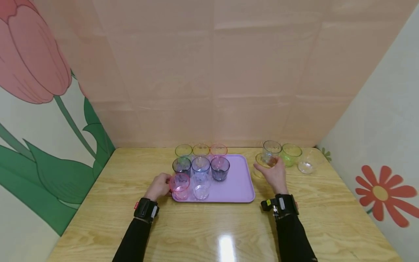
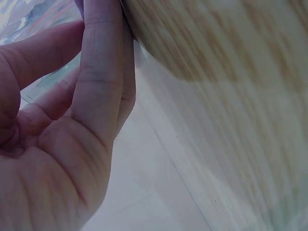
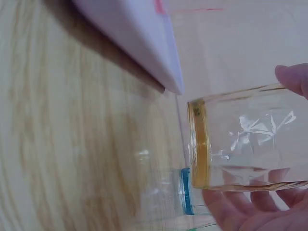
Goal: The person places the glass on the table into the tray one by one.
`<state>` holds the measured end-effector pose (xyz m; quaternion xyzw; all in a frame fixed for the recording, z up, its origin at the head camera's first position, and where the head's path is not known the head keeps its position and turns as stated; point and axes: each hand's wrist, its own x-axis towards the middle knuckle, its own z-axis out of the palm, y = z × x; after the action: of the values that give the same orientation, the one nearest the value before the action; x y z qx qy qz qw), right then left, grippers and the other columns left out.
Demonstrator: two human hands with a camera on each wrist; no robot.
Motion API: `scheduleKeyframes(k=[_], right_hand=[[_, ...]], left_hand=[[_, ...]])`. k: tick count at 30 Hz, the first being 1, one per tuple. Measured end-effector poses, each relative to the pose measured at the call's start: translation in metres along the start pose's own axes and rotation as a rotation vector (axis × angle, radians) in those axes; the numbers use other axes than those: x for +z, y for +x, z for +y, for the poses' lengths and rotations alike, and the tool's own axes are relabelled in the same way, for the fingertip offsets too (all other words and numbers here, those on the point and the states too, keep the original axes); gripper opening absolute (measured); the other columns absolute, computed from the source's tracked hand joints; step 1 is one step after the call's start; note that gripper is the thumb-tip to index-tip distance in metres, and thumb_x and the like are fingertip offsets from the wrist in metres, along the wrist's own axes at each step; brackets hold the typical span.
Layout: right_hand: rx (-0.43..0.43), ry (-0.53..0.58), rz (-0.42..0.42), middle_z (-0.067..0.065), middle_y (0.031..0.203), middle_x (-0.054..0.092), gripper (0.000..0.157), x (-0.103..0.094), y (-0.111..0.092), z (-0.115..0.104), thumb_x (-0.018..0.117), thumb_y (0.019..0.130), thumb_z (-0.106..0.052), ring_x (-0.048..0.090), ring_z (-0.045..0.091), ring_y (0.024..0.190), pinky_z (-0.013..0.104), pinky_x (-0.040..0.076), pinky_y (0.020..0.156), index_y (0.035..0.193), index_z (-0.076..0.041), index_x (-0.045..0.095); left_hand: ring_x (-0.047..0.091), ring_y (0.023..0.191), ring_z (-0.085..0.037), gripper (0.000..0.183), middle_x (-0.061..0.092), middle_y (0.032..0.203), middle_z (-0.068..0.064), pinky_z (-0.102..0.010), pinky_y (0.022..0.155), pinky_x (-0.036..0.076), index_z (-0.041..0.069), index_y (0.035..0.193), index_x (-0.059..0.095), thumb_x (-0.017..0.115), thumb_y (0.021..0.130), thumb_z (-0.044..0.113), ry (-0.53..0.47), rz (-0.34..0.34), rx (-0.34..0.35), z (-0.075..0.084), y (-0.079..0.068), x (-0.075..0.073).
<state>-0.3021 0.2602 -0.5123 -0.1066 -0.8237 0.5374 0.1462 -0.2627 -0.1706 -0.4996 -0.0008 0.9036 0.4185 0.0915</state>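
At the lower left corner of the purple tray (image 1: 238, 183), my left hand (image 1: 159, 187) pinches the tray's edge, thumb above and straight fingers below, close beside a pink glass (image 1: 179, 185). The left wrist view shows only a sliver of purple at those fingertips. My right hand (image 1: 275, 175) grips a clear yellow-tinted glass (image 3: 245, 139), thumb on one side and fingers round the other, just right of the tray. Its amber base (image 3: 200, 144) faces the table in the right wrist view. A clear glass (image 1: 201, 191) stands beside the pink one.
Behind these on the tray are a middle row with a blue glass (image 1: 200, 165) between dark ones, and a back row of green, yellow and red glasses. Past my right hand stand a bluish glass (image 1: 272, 147), a green glass (image 1: 290, 154) and a clear glass (image 1: 306, 166). Walls border the wooden table (image 1: 196, 233).
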Motion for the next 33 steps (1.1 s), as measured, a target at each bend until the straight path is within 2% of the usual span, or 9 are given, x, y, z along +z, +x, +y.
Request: scheduleKeyframes(k=[4,8,12,19,27,33], right_hand=[[0.009,0.117,-0.048,0.019,0.138,0.050,0.093,0.003,-0.004,-0.007,0.085,0.074,-0.035,0.047,0.032,0.131,0.040,0.043,0.103,0.139,-0.002,0.027],[-0.031,0.202,-0.095,0.017,0.132,0.053,0.088,0.006,-0.007,-0.011,0.085,0.076,-0.031,0.053,0.027,0.124,0.024,0.048,0.091,0.137,-0.004,0.028],[-0.082,0.234,-0.181,0.020,0.129,0.052,0.084,0.010,-0.011,-0.016,0.082,0.079,-0.029,0.053,0.028,0.120,0.016,0.048,0.086,0.141,-0.005,0.032],[-0.138,0.201,-0.312,0.020,0.129,0.054,0.077,0.015,-0.019,-0.026,0.082,0.079,-0.029,0.052,0.031,0.123,0.017,0.048,0.089,0.140,-0.008,0.041],[-0.233,0.223,-0.524,0.020,0.134,0.056,0.080,0.019,-0.029,-0.039,0.085,0.075,-0.016,0.055,0.041,0.122,0.028,0.056,0.088,0.139,-0.009,0.038],[-0.236,0.217,-0.578,0.017,0.131,0.058,0.079,0.022,-0.035,-0.043,0.085,0.074,-0.015,0.057,0.038,0.122,0.029,0.055,0.090,0.138,-0.011,0.040]], left_hand=[[0.062,0.065,-0.017,0.018,0.064,0.076,-0.007,-0.027,0.057,0.055,-0.001,0.096,0.071,0.059,0.083,-0.006,0.012,0.007,0.008,0.000,0.001,-0.002],[0.062,0.066,-0.017,0.018,0.064,0.078,-0.007,-0.028,0.058,0.055,-0.001,0.097,0.070,0.059,0.083,-0.006,0.013,0.001,0.008,-0.001,0.001,-0.003],[0.062,0.069,-0.018,0.020,0.064,0.082,-0.009,-0.029,0.059,0.055,-0.002,0.101,0.069,0.058,0.085,-0.007,0.011,-0.016,-0.010,-0.002,0.001,-0.003],[0.062,0.067,-0.017,0.020,0.064,0.080,-0.008,-0.027,0.059,0.054,-0.001,0.099,0.070,0.058,0.084,-0.007,0.023,-0.005,0.001,-0.003,0.001,-0.002],[0.062,0.065,-0.017,0.019,0.064,0.077,-0.007,-0.028,0.058,0.054,-0.001,0.094,0.069,0.057,0.081,-0.008,0.028,0.007,0.023,-0.003,-0.001,-0.002],[0.062,0.066,-0.016,0.018,0.064,0.078,-0.007,-0.028,0.058,0.055,-0.001,0.095,0.069,0.058,0.082,-0.008,0.012,0.000,0.022,-0.001,-0.001,0.000]])
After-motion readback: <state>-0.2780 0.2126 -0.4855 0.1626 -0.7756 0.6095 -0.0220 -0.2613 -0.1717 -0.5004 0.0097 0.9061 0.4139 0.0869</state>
